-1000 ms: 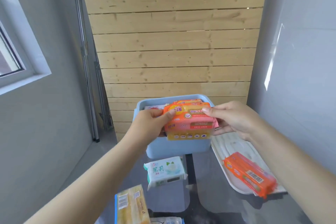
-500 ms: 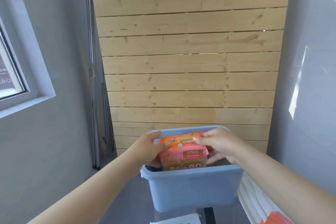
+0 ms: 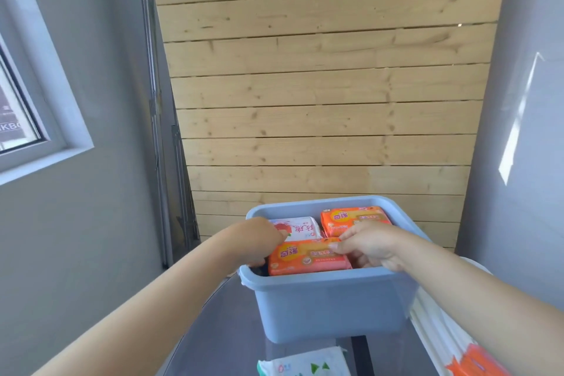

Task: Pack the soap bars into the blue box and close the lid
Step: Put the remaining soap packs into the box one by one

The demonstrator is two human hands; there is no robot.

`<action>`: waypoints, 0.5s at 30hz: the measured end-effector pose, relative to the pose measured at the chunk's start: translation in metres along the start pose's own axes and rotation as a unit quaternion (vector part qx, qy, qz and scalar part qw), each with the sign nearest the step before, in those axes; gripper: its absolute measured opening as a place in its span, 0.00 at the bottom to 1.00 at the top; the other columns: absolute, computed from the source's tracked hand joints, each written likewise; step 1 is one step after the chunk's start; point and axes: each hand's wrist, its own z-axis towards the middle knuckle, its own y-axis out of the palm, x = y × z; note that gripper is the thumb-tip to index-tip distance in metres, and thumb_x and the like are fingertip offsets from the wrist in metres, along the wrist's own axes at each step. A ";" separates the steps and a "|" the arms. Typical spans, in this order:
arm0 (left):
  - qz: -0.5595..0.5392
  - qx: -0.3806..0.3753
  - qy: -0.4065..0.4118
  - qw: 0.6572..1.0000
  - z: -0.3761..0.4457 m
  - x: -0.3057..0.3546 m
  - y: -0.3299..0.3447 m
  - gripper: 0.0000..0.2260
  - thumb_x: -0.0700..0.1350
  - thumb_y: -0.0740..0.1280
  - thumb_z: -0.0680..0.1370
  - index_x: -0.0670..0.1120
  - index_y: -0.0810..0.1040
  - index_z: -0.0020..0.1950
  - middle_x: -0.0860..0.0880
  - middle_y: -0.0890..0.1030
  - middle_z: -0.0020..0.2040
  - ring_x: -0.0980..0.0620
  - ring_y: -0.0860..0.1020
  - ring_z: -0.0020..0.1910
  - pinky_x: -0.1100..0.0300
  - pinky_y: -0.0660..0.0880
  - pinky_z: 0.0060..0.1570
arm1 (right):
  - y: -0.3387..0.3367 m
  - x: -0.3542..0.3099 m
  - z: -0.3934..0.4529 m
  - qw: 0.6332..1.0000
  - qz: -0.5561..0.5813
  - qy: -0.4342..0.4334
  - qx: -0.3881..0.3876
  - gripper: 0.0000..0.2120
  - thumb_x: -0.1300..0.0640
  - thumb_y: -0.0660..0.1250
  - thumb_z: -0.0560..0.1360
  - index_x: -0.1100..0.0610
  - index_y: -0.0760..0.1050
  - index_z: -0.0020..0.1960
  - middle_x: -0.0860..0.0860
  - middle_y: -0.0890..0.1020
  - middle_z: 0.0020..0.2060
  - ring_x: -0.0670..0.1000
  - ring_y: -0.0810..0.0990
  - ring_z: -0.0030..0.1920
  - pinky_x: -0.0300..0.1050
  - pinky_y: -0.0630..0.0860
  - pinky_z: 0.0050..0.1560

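Settling into the near side of the blue box [image 3: 329, 308], the orange soap pack [image 3: 308, 257] is gripped at both ends: the left hand [image 3: 262, 241] curls round its left end, down inside the box, and the right hand [image 3: 369, 246] pinches its right end, fingers [image 3: 337, 247] on the top edge. Behind it lie another orange pack [image 3: 351, 218], far right, and a white pack with pink print [image 3: 300, 227], far left.

These look like firm, dense blocks in slick printed film, so I'd guess they feel weighty for their bulk and may slide under a loose pinch; taking them by the short ends, as here, seems soundest. They should not crush or break.

On the table [image 3: 225, 342] near the box lie a white-and-green pack [image 3: 305, 365] and, on the white lid [image 3: 439, 336] at right, an orange pack [image 3: 476, 363], both not yet packed.
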 end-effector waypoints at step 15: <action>0.040 0.139 0.191 0.971 0.022 -0.031 0.027 0.11 0.55 0.64 0.76 0.59 0.80 0.57 0.57 0.82 0.53 0.61 0.68 0.50 0.61 0.56 0.66 | 0.014 -0.005 0.009 0.999 -0.047 0.010 -0.005 0.21 0.51 0.71 0.71 0.66 0.77 0.56 0.61 0.82 0.54 0.58 0.81 0.53 0.52 0.75 0.62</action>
